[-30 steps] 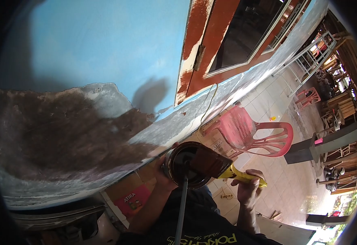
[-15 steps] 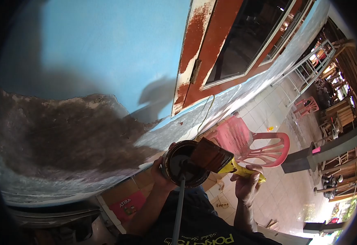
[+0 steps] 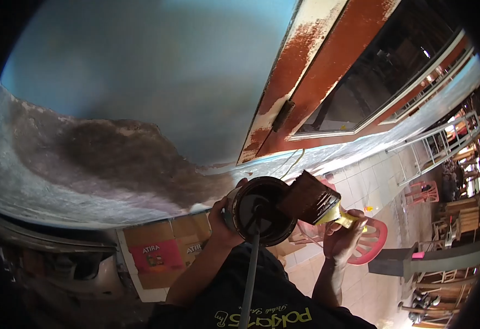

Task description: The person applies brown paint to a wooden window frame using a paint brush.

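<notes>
My left hand (image 3: 222, 223) is wrapped round the side of a round paint can (image 3: 270, 242). Dark brown paint coats the can's inner wall and rim. In my right hand (image 3: 344, 237) is a wide paintbrush (image 3: 309, 200) with a yellow handle, gripped between thumb and fingers. Its bristles are thick with brown paint, and their lower left corner overlaps the can's rim in this view. A thin grey rod (image 3: 251, 274) runs from the can's opening down past my dark shirt.
Ahead is a blue wall (image 3: 157, 66) with a bare grey patch. A red-brown door frame (image 3: 327, 71) with patchy paint stands right of it. A pink plastic chair (image 3: 372, 244) is behind my right hand. Flattened cardboard (image 3: 155, 255) lies at lower left; a metal ladder (image 3: 442, 145) leans far right.
The view has shifted, with the wall and door frame now at a different angle. The brush is raised slightly and turned, still beside the can. Both hands keep their holds.
</notes>
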The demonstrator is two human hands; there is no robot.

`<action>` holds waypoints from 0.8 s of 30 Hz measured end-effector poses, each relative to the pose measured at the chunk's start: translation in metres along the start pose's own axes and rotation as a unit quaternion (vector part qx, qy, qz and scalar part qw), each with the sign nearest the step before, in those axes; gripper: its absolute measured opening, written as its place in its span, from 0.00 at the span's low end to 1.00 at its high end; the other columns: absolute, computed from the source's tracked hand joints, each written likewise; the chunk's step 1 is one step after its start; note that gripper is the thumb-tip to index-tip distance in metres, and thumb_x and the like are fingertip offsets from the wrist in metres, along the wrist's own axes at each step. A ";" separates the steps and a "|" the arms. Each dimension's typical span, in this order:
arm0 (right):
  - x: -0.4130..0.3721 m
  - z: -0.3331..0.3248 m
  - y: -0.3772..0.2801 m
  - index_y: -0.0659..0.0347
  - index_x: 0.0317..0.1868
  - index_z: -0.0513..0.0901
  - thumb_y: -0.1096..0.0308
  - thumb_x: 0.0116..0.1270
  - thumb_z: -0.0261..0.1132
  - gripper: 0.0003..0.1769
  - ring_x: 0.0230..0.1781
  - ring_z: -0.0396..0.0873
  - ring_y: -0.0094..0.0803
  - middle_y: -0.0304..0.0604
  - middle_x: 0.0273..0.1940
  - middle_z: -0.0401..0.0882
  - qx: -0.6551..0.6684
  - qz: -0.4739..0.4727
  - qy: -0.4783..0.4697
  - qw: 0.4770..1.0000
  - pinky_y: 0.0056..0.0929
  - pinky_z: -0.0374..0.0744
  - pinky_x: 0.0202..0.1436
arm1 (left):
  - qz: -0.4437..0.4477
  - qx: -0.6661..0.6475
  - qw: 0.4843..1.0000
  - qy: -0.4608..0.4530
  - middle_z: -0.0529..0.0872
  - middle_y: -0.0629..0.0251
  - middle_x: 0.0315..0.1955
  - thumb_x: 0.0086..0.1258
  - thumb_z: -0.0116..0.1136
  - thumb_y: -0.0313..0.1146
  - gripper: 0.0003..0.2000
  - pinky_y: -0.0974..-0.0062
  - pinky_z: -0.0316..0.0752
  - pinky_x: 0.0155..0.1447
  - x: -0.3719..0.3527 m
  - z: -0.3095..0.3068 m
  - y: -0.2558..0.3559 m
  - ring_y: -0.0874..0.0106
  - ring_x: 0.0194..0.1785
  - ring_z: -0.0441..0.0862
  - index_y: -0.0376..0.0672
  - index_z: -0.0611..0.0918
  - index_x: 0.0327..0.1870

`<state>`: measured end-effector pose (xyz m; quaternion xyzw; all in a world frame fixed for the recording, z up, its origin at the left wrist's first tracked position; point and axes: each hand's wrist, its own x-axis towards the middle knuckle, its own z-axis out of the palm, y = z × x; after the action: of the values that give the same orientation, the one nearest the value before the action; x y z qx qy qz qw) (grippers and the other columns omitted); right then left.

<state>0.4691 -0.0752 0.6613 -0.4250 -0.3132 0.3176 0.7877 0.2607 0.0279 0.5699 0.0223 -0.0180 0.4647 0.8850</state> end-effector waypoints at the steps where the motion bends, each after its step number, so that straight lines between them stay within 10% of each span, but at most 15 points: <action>1: 0.007 0.002 0.001 0.57 0.51 0.73 0.46 0.76 0.48 0.22 0.19 0.71 0.26 0.38 0.20 0.72 0.019 0.017 0.014 1.000 0.24 0.73 0.25 | 0.001 -0.020 1.000 -0.013 0.69 0.54 0.66 0.69 0.45 0.46 0.31 0.53 0.66 0.69 0.003 -0.004 -0.002 0.57 0.68 0.67 0.43 0.61 0.71; 10: 0.051 0.008 0.004 0.52 0.47 0.76 0.44 0.75 0.48 0.22 0.16 0.67 0.22 0.35 0.16 0.71 0.065 0.053 -0.014 0.996 0.18 0.68 0.22 | 0.035 -0.087 0.996 -0.008 0.79 0.55 0.53 0.70 0.43 0.47 0.23 0.58 0.74 0.59 0.014 0.026 -0.014 0.59 0.55 0.77 0.40 0.74 0.58; 24: 0.117 0.016 0.023 0.52 0.51 0.75 0.45 0.75 0.49 0.21 0.26 0.70 0.23 0.36 0.28 0.76 0.124 -0.008 -0.149 0.981 0.22 0.71 0.33 | 0.060 -0.119 0.988 -0.076 0.69 0.54 0.65 0.69 0.45 0.47 0.29 0.52 0.67 0.68 0.017 -0.007 -0.014 0.56 0.67 0.68 0.44 0.64 0.70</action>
<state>0.5216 0.0316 0.6749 -0.2696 -0.3884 0.4076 0.7812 0.2821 0.0344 0.5637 -0.0491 -0.1420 0.5081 0.8481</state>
